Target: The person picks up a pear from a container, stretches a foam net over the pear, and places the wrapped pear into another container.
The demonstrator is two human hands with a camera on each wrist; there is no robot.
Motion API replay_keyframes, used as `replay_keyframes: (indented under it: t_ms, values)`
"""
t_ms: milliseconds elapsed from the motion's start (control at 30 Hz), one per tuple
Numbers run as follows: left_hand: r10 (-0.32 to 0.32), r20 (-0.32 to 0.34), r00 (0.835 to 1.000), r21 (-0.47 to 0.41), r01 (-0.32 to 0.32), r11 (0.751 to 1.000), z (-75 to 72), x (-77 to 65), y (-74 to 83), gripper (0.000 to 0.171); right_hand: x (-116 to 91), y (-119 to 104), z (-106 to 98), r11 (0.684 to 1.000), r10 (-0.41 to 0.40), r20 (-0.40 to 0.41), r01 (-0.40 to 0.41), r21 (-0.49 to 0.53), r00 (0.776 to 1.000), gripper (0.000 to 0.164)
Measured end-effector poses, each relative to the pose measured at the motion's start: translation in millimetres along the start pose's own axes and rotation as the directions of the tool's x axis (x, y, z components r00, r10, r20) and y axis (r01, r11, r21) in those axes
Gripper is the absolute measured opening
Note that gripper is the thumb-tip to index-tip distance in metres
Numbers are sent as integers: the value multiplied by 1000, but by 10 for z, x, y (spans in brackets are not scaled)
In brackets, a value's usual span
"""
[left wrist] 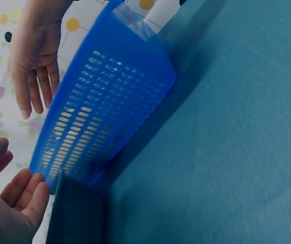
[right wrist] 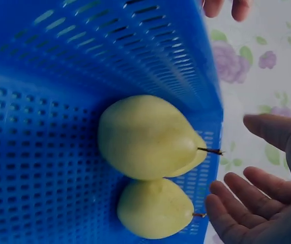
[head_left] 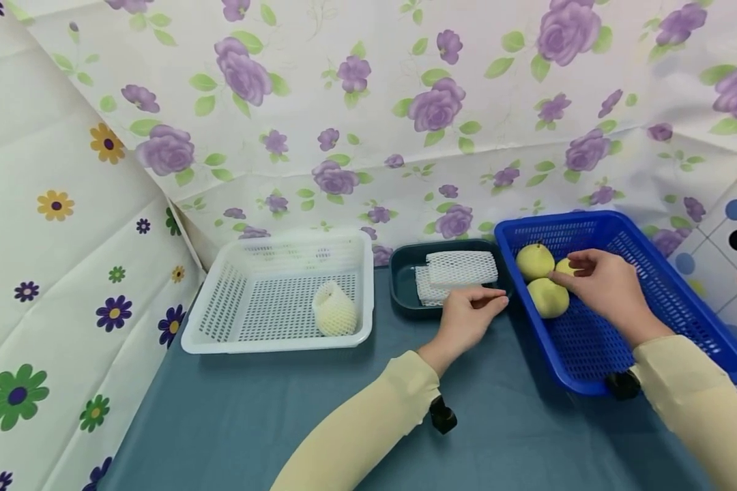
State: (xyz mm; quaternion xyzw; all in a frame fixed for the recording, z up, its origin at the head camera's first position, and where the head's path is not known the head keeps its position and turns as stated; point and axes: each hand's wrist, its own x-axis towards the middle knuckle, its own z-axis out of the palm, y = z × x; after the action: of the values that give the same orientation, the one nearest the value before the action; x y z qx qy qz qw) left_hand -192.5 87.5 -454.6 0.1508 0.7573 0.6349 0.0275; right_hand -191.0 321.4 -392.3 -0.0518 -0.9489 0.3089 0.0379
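Note:
My right hand (head_left: 611, 286) hovers over the blue basket (head_left: 580, 351), thumb and fingers apart in the right wrist view with nothing between them. Below it lie three yellow-green pears (head_left: 548, 298) by the basket's left wall; the hand partly covers one in the head view. Stems show on two pears (right wrist: 148, 137) in the right wrist view. My left hand (head_left: 469, 317) is at the front right of a dark green tray (head_left: 405, 310), its fingers loosely bent and holding nothing. White foam net sleeves (head_left: 463, 267) lie stacked in that tray.
A white basket (head_left: 276, 346) stands left of the tray, holding one pear in a foam net (head_left: 334, 312). Blue-green cloth (head_left: 233, 416) covers the table. A flowered sheet (head_left: 344, 102) hangs directly behind the containers, and another patterned sheet borders the left side.

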Motion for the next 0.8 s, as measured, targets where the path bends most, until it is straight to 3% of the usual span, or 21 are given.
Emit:
replay_keyframes:
  t_ms: [167,367,800]
  values:
    - [-37,9,999,9,37,999,144,-4,-38,19,82,42,-23,996,-9,125,20,-86,992,89]
    - [-52,29,998,-8,52,999,264,5,-32,19,172,41,-88,983,-16,245,60,-176,969,93]
    - [-30,39,999,-38,31,999,420,24,-48,17,317,83,-17,956,-20,370,127,-266,929,94]
